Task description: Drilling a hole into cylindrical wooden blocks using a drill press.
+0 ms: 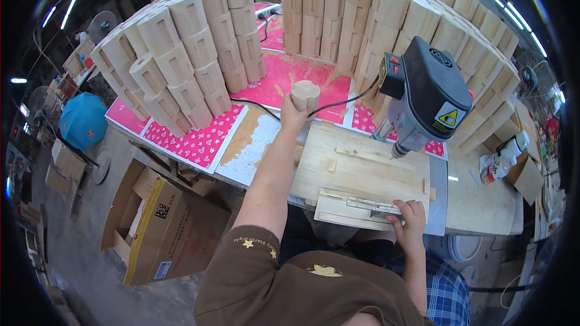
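One wood cylinder [306, 98], upright at pink surface [275, 75] (contact unclear), is gripped by L hand [293, 115], w/ R hand [412, 222] pinching metal strip [367, 204] on board [317, 157]; hold cyl. level, clear of cord [345, 104], strip steady.

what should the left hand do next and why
Probably carry the block to the board: the left hand grips it, no block sits under the drill, and the right hand is at the board's near edge.
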`<act>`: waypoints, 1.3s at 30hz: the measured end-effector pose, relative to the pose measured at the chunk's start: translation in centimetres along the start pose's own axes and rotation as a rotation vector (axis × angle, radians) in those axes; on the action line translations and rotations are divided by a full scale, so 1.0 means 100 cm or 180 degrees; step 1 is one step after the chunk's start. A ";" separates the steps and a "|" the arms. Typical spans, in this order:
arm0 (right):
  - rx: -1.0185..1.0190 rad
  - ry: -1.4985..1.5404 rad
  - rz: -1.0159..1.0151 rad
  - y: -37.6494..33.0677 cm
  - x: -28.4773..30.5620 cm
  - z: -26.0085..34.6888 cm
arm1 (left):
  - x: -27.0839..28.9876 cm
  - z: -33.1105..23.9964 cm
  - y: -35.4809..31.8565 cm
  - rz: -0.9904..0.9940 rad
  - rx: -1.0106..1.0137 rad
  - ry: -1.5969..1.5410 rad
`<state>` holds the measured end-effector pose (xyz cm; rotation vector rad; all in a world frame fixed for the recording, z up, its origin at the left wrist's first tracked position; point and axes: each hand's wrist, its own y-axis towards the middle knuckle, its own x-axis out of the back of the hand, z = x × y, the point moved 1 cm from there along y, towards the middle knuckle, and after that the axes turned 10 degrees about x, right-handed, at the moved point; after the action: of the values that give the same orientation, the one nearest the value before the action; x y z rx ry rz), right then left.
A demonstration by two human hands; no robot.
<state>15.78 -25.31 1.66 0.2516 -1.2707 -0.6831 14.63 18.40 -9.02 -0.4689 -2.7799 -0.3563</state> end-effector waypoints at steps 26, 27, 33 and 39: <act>-0.0082 0.0109 0.0156 0.022 0.001 -0.086 | 0.062 -0.132 -0.159 0.3058 0.0159 0.0569; -0.0067 0.0101 0.0129 0.021 0.001 -0.085 | 0.060 -0.132 -0.157 0.3132 0.0228 0.0502; -0.0092 0.0152 0.0134 0.016 0.002 -0.081 | 0.047 -0.133 -0.152 0.3552 0.0385 0.0652; -0.0043 0.0078 0.0131 0.016 0.005 -0.080 | 0.034 -0.124 -0.137 0.3883 0.0434 0.0489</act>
<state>23.85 -25.92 0.52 0.2215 -1.2443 -0.6514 9.79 3.28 0.93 -1.7963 -1.8622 0.0928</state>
